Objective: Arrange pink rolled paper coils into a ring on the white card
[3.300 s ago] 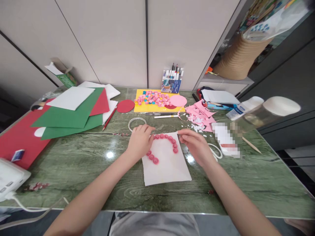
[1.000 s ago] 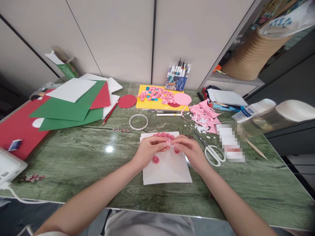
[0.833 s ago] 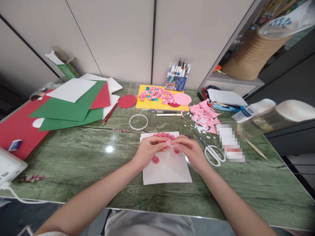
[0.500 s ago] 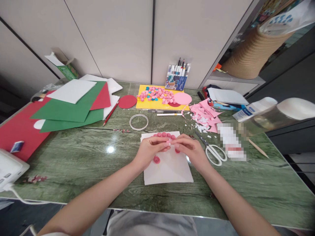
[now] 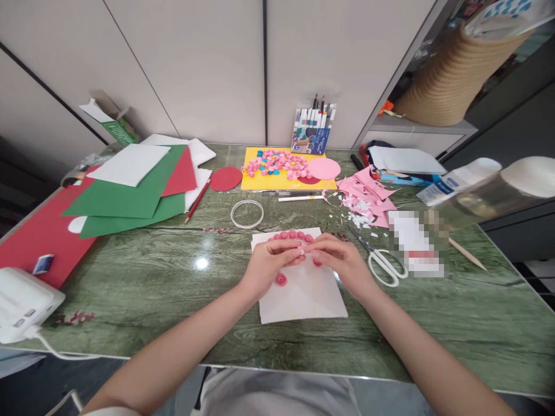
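My left hand (image 5: 266,264) and my right hand (image 5: 346,263) meet over a white sheet of paper (image 5: 303,300). Fingertips of both are pinched on a small pink paper coil (image 5: 302,252) with a white bit on it; the fingers partly cover it. Along the sheet's top edge runs a curved row of pink coils (image 5: 292,234). One more coil (image 5: 281,279) lies by my left wrist side, and another (image 5: 317,262) shows partly under my right fingers. White-handled scissors (image 5: 387,267) rest just right of my right hand.
A tape roll (image 5: 247,214) and pens (image 5: 301,198) lie behind the sheet. Many coils sit on yellow paper (image 5: 255,184). Pink scraps (image 5: 368,190) are right, green sheets (image 5: 117,199) left. A bottle (image 5: 489,196) and a white charger (image 5: 30,303) stand near the sides.
The view has shifted slightly, so most things appear a little to the right. Both hands keep their pinch over the sheet, with only slight finger movement.
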`<state>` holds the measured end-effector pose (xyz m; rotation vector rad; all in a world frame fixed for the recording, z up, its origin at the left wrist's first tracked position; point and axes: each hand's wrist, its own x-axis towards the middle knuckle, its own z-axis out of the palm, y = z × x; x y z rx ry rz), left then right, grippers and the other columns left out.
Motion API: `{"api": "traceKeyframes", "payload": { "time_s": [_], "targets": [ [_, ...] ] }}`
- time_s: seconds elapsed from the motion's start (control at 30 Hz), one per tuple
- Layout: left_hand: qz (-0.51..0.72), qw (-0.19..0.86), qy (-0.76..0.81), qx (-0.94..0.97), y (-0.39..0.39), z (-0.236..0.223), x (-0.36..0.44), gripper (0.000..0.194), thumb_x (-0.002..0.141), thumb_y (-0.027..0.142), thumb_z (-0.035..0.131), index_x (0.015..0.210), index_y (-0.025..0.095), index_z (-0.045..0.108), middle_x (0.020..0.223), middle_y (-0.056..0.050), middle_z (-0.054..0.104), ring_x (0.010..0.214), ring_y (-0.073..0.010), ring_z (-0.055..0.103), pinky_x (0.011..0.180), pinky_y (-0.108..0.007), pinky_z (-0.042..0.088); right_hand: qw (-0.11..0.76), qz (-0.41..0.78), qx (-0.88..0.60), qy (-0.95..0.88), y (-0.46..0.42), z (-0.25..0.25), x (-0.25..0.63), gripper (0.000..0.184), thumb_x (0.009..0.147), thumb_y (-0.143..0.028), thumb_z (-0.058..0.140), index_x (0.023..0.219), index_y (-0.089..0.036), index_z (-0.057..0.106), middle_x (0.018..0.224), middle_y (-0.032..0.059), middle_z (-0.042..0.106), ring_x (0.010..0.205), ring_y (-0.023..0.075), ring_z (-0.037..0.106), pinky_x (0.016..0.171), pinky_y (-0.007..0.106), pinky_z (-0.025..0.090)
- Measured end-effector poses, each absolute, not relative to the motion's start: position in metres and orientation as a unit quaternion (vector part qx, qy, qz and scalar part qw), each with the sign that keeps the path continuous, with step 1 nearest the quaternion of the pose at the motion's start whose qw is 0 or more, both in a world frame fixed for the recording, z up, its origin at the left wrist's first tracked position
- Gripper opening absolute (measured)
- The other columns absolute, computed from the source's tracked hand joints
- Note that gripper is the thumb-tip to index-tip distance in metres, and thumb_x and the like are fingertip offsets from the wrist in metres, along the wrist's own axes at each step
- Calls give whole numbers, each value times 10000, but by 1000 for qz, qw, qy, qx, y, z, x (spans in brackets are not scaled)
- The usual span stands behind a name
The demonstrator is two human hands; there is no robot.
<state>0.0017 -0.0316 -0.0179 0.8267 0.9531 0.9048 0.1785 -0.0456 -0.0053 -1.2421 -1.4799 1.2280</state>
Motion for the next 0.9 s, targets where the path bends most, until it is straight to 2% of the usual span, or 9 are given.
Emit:
{"api": "traceKeyframes", "payload": {
  "time_s": [0.2, 0.6, 0.9],
  "targets": [
    [410, 715, 435, 364, -32, -17, 3, 231, 627, 289, 772, 826, 176, 734, 825, -47, 730, 736, -148, 684, 749, -266, 535, 407, 463, -503, -606, -46, -5, 178, 176, 779, -365, 626, 869, -254, 729, 825, 47, 569, 794, 168, 531, 632, 285, 434],
    [415, 713, 445, 349, -32, -13, 3, 260, 605, 281, 786, 830, 164, 730, 784, -44, 728, 706, -142, 679, 726, -263, 540, 407, 411, -512, -635, -47, -7, 179, 160, 799, -340, 608, 875, -258, 723, 848, 41, 574, 813, 171, 541, 700, 310, 439],
    [408, 719, 436, 355, -31, -16, 2, 230, 634, 279, 770, 838, 179, 735, 801, -36, 727, 719, -124, 674, 732, -239, 526, 397, 385, -512, -657, -49, -6, 178, 170, 816, -314, 586, 918, -291, 720, 852, 36, 573, 809, 169, 547, 706, 316, 453]
  ]
}}
